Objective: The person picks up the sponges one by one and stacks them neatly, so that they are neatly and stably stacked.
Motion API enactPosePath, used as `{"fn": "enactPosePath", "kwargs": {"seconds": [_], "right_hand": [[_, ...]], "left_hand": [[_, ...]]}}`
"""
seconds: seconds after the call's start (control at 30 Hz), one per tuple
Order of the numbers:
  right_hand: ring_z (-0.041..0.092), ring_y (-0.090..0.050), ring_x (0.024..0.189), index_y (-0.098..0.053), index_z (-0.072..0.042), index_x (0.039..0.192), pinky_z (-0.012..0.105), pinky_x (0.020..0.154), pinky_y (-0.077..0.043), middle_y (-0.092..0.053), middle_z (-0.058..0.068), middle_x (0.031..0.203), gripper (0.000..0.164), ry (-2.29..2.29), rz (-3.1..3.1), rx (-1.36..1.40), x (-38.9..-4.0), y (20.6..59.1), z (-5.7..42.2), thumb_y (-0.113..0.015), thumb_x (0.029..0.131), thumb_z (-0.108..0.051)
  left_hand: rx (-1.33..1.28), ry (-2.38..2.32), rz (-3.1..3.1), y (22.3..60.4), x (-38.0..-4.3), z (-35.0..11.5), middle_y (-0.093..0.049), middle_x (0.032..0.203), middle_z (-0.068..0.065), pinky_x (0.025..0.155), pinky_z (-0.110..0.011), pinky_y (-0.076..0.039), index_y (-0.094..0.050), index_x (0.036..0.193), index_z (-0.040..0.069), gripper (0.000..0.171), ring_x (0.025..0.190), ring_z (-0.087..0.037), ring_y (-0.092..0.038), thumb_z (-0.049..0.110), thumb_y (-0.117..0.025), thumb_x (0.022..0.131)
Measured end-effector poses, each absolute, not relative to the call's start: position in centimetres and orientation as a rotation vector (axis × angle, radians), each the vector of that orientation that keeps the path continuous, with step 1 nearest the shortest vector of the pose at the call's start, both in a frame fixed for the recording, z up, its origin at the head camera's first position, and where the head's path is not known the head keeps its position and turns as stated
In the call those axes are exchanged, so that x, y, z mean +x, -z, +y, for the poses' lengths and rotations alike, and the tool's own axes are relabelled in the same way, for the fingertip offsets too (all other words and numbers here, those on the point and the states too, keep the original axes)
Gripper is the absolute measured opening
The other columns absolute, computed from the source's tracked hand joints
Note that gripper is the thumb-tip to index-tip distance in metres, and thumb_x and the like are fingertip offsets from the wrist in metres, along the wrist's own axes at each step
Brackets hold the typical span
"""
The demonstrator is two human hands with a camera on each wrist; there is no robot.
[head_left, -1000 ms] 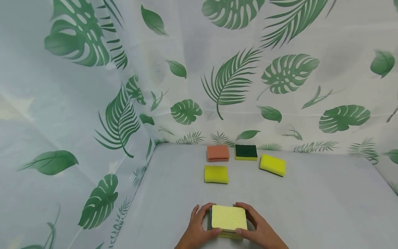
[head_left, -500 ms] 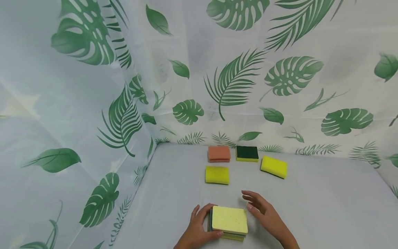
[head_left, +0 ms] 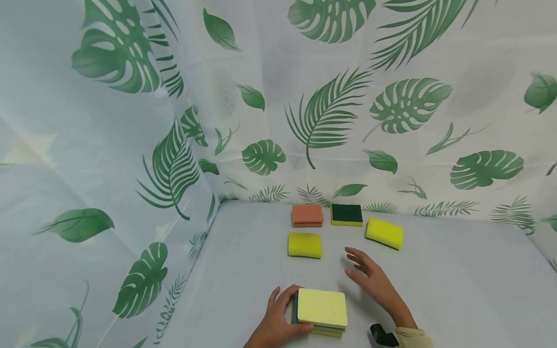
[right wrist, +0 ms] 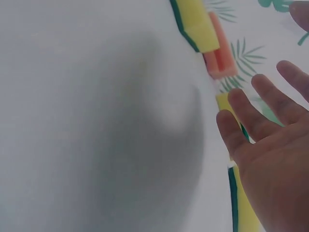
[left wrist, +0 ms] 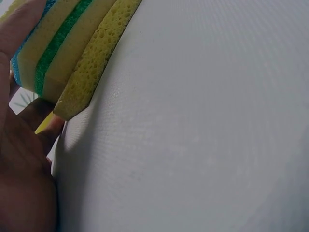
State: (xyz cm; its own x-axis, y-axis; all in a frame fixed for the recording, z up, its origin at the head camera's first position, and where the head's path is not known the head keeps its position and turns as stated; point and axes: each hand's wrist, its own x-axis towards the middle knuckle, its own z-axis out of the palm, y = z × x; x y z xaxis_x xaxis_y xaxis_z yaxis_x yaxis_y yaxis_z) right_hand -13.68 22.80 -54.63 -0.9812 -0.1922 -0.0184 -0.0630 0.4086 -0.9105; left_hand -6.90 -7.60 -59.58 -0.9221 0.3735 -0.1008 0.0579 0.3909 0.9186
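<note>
Near the front of the table stands a stack of sponges point(head_left: 322, 308), its top one pale yellow. My left hand point(head_left: 277, 321) grips its left end, thumb at the near side and fingers behind. The left wrist view shows the stack's layered side point(left wrist: 72, 50): porous yellow at the bottom, then cream layers with green and blue between. My right hand point(head_left: 370, 274) is held over the table beyond the stack's right side, fingers spread and nothing in them. Ahead of it lie a yellow sponge point(head_left: 304, 245) and another yellow sponge point(head_left: 385, 233) with a dark underside.
At the back of the table point(head_left: 457, 290) lie an orange sponge point(head_left: 307, 215) and a sponge with a dark green top point(head_left: 346, 214). Leaf-printed cloth point(head_left: 270, 63) rises behind and at the left. A black strap-like thing point(head_left: 384, 335) shows by my right sleeve point(head_left: 414, 337).
My right hand has let go of the stack's right side and moved forward and right, toward the loose sponges. My left hand keeps its grip; the stack stays in place.
</note>
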Motion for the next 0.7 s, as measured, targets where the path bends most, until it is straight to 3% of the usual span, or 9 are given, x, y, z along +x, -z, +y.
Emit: {"fn": "enactPosePath", "kwargs": {"seconds": [0.5, 0.7], "right_hand": [[0.043, -0.029, 0.157, -0.037, -0.009, 0.165, 0.06, 0.127, -0.025, -0.036, 0.021, 0.169, 0.077, 1.644, 2.437, -0.253, -17.0, 56.7, 20.8, -0.076, 0.102, -0.031], [0.044, -0.027, 0.157, -0.034, -0.007, 0.166, 0.06, 0.127, -0.024, -0.033, 0.021, 0.171, 0.08, 1.647, 2.435, -0.298, -18.2, 57.8, 20.2, -0.077, 0.102, -0.029]], "left_hand": [[0.352, -1.535, 2.359, 59.4, -6.8, -7.7, -0.051, 0.156, 0.013, 0.127, -0.066, 0.002, -0.049, 0.157, 0.026, 0.083, 0.155, -0.027, -0.033, 0.051, -0.088, 0.088], [0.382, -1.538, 2.368, 59.6, -7.0, -7.7, -0.053, 0.153, 0.015, 0.128, -0.063, 0.003, -0.049, 0.157, 0.024, 0.084, 0.152, -0.019, -0.039, 0.052, -0.088, 0.087]]}}
